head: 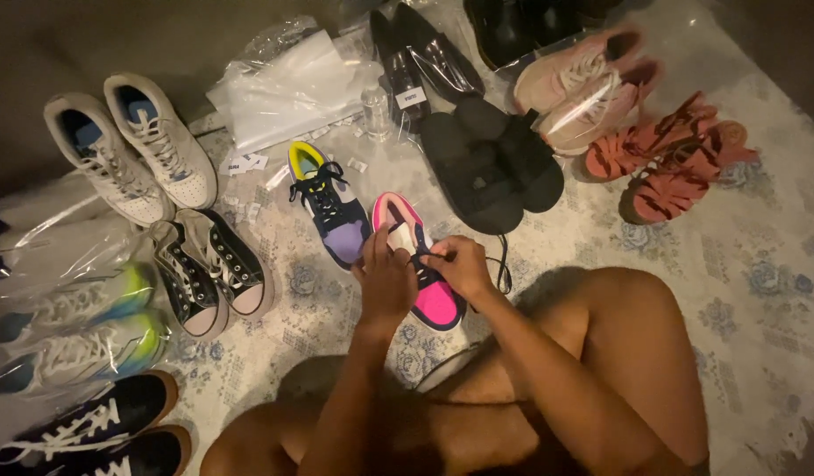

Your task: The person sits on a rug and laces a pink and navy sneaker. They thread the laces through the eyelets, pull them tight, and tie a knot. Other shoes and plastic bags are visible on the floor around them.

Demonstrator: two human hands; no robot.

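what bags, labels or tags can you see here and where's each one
Clear plastic bags: crumpled pile, top centre.
White label: small rectangle on the black dress shoes, dark print.
Paper tags: small white slips on the rug, beside the white sneakers.
Bagged sneakers: clear wrap, left edge.

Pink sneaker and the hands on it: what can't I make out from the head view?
- Pink sneaker: its middle and laces are hidden by the left hand and right hand.
- Whether the fingers pinch a lace: too small and dim.
- Black sneakers: cut off by the left and bottom edges.
- Bagged sneakers: blurred by glare on the plastic.
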